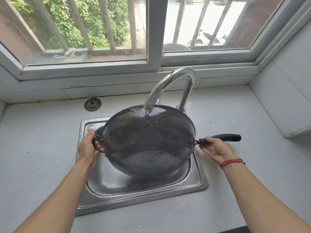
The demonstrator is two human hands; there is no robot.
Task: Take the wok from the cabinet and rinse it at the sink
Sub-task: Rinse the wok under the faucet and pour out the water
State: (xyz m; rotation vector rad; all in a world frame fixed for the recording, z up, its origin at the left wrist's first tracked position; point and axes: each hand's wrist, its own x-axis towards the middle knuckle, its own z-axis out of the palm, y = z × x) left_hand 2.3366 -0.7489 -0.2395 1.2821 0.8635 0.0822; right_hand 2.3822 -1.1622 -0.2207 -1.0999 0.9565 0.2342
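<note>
Dark wok (148, 142) tilted over the steel sink (198, 175), between both hands, left hand (87, 146) gripping its loop handle, right hand (216, 148) grasping its black handle, tap spout (168, 84) running water onto its far rim

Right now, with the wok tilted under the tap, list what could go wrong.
Water lands near the far rim of the wok, so it could splash past the sink onto the counter.
That rim sits close beneath the faucet; lifting could knock it.
The left hand holds only a thin loop handle; pooled water may strain that grip.
</note>
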